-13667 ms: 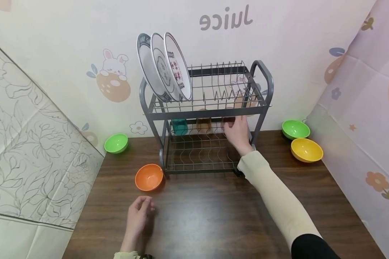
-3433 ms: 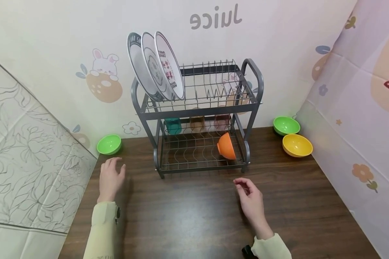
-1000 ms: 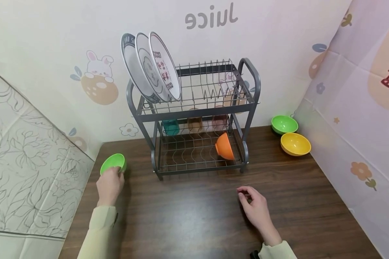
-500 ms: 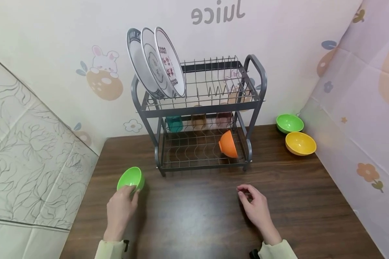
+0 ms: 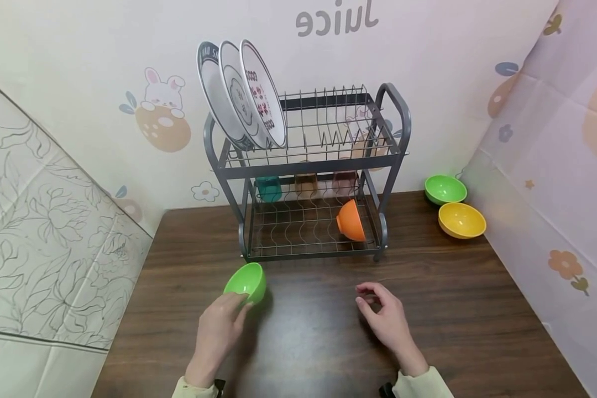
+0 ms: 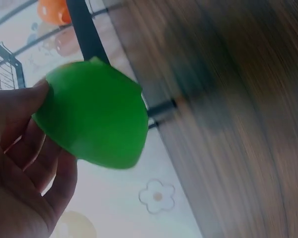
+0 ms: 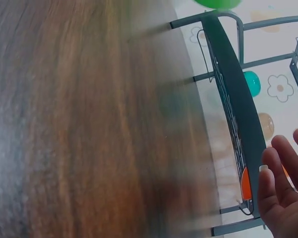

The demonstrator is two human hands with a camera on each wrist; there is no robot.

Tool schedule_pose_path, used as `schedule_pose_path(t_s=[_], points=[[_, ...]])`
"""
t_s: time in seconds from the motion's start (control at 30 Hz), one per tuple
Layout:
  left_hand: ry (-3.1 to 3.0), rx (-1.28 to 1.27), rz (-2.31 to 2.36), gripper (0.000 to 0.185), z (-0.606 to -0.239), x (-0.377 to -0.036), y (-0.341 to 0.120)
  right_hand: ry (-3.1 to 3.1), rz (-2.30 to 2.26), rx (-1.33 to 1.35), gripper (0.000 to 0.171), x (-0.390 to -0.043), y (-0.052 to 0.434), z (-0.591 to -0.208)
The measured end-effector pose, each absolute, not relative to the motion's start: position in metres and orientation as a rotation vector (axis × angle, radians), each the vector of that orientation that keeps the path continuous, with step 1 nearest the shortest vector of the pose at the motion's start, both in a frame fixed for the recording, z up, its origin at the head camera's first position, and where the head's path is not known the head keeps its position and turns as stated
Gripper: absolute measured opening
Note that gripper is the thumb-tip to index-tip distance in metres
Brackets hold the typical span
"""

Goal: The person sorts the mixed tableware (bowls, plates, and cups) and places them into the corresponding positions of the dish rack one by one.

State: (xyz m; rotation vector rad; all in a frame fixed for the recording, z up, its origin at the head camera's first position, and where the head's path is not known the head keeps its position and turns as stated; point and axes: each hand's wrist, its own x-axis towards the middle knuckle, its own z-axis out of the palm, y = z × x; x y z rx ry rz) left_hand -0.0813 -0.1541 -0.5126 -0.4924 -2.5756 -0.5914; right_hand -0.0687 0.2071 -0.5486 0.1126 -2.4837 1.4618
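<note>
In the head view my left hand (image 5: pixel 219 330) pinches the near rim of a green bowl (image 5: pixel 252 284), thumb on one side and fingers on the other. The bowl is tilted above the table, in front of the rack's left foot. Up close in the left wrist view, the green bowl (image 6: pixel 97 116) hides part of the rack behind it. My right hand (image 5: pixel 385 318) holds nothing and hovers over the table, its fingers loosely curved. An orange bowl (image 5: pixel 350 221) leans on its side at the right of the lower tier of the dish rack (image 5: pixel 308 168).
Several items share the rack: three plates (image 5: pixel 263 94) stand upper left, while teal (image 5: pixel 268 189), amber (image 5: pixel 305 185) and pinkish (image 5: pixel 345 182) cups sit at the lower back. Near the right wall are another green bowl (image 5: pixel 445 189) and a yellow bowl (image 5: pixel 461 220).
Earlier the orange bowl stood on the table; now it is in the lower tier. My left hand has taken the left green bowl from the back corner and carried it right and nearer.
</note>
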Motion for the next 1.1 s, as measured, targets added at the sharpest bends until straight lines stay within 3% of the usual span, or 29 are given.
schedule_pose_path(t_s=[0.5, 0.63, 0.87, 1.1], points=[[-2.46, -1.151, -0.845, 0.015, -0.524, -0.082, -0.11, -2.494, 1.473, 0.371, 0.04, -0.064, 0.179, -0.538], [-2.45, -1.267, -0.847, 0.013, -0.525, -0.08, -0.099, -2.453, 1.46, 0.551, 0.034, -0.06, 0.17, -0.537], [-2.483, -1.372, -0.827, 0.014, -0.524, -0.082, -0.083, -2.527, 1.498, 0.694, 0.023, -0.054, 0.161, -0.539], [-2.564, -1.299, -0.892, 0.011, -0.52, -0.084, -0.079, -2.586, 1.493, 0.748, 0.018, -0.052, 0.155, -0.539]])
